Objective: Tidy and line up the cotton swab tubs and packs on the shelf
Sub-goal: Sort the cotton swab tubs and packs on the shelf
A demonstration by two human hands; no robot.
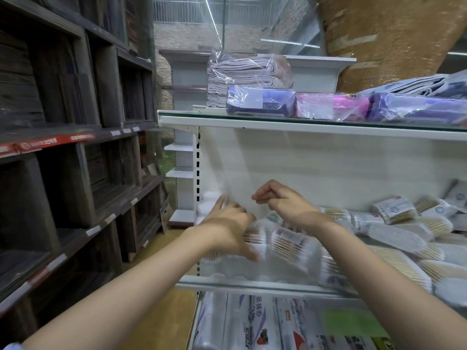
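Clear plastic sheet, jumbled swab packs behind

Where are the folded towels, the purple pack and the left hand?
Folded towels [249, 74]: head view, middle of the bagged stack.
Purple pack [260, 101]: head view, its front face.
Left hand [227, 223]: head view, back of the hand.

Both hands reach forward: left spread, right curled.
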